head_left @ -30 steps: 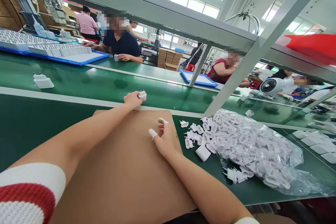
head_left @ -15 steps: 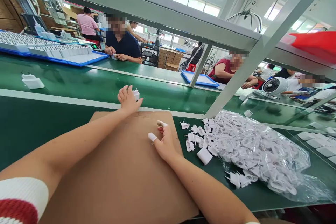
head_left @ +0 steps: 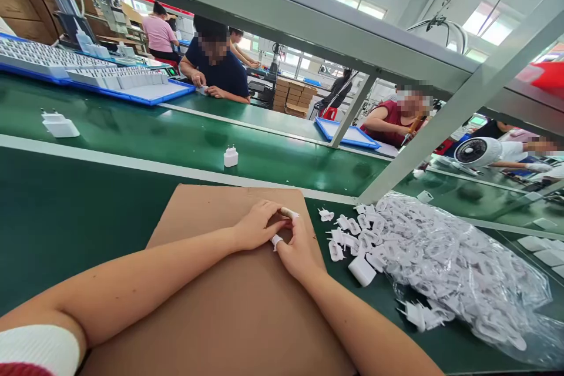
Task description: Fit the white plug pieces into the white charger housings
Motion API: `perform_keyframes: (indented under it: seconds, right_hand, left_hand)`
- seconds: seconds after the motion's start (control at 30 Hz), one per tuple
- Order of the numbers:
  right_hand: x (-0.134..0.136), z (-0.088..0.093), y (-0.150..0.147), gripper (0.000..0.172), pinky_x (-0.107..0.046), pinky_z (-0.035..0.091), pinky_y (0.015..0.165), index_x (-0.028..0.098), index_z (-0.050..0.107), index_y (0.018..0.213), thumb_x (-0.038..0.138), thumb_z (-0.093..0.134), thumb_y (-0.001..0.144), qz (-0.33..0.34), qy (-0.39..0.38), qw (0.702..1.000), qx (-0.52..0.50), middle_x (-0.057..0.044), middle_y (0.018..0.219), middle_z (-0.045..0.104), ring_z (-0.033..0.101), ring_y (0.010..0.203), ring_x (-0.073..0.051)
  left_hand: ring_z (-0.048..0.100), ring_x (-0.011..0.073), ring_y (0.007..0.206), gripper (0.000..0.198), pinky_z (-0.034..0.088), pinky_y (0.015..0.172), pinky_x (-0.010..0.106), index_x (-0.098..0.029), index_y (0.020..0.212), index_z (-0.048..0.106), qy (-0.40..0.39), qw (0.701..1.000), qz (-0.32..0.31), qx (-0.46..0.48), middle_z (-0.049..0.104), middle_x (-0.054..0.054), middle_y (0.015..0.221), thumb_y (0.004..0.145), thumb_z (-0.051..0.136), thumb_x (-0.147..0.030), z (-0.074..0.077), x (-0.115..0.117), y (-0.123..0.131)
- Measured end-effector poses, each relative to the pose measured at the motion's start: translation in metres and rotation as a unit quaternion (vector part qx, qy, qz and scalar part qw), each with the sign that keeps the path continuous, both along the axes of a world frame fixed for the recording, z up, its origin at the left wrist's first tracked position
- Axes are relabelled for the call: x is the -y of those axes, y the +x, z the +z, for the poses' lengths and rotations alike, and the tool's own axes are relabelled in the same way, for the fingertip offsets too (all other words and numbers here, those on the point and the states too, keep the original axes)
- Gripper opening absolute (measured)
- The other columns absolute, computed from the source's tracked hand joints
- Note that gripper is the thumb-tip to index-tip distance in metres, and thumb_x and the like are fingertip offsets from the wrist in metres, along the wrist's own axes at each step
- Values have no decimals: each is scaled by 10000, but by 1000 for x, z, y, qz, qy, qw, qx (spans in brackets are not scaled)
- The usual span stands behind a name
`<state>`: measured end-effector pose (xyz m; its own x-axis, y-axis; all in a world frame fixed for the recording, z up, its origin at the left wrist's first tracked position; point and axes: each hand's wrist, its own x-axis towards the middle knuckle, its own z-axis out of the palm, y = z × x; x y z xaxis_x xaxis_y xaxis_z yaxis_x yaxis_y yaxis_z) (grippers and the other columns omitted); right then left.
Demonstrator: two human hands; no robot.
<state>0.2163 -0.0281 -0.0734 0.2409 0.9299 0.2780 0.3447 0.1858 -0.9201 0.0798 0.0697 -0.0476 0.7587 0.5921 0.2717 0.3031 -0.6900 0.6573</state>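
Note:
Over the brown cardboard sheet [head_left: 211,311], my two hands meet. The curled fingers and thumb of my left hand [head_left: 258,226] close at the fingertips of my right hand [head_left: 302,249]; whether a small thing is pinched there is hidden. My right hand has its thumb and index finger apart, with a white finger cot [head_left: 277,241] on the thumb and another on the index finger. Beyond the cardboard, a white plug charger [head_left: 230,157] stands upright on the green belt, prongs up, touched by neither hand. A second white charger [head_left: 60,126] stands farther left.
Right of the cardboard lie a white charger housing [head_left: 362,271] and a clear plastic bag [head_left: 467,264] spilling many white plug parts. A metal post [head_left: 418,135] rises behind them. Blue trays [head_left: 150,97] of chargers stand at the far left. Co-workers sit across the belt.
My left hand has let go of the charger on the belt and come back to my right hand. The view has shifted slightly.

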Motion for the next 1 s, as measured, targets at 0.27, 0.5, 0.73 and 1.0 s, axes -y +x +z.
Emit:
perform_keyframes:
  seconds: [0.27, 0.5, 0.73, 1.0]
  right_hand:
    - [0, -3, 2, 633, -498, 454, 1160, 236, 489, 1374, 143, 616, 761, 6, 4, 1000, 15, -100, 1395, 552, 545, 1305, -263]
    - [-1, -5, 3, 624, -509, 474, 1136, 230, 504, 1362, 132, 635, 760, 12, 15, 1000, 2, -107, 1354, 564, 570, 1246, -264]
    - [-1, -6, 4, 630, -493, 509, 1089, 240, 519, 1358, 126, 637, 749, 5, 11, 1000, 9, -99, 1315, 575, 587, 1202, -263]
    - [1, -2, 3, 620, -489, 496, 1112, 238, 523, 1356, 121, 631, 758, 10, 17, 1000, 5, -92, 1322, 578, 585, 1227, -256]
  left_hand:
    - [546, 259, 1133, 196, 433, 1028, 457, -201, 1138, 626, 18, 1000, -8, -1, 659, 75, 1180, 964, 587, -283, -2, -1, 0]
    - [556, 267, 1138, 240, 444, 1026, 464, -202, 1164, 629, 15, 1000, -3, 2, 662, 84, 1188, 954, 595, -314, -3, -2, 1]
    - [565, 278, 1134, 244, 447, 1022, 472, -210, 1152, 631, 19, 1000, 0, -3, 672, 83, 1178, 938, 594, -321, -2, -2, 1]
    - [554, 278, 1135, 236, 443, 1019, 467, -206, 1133, 645, 8, 1000, -4, -1, 660, 87, 1173, 938, 597, -331, -1, -2, 0]
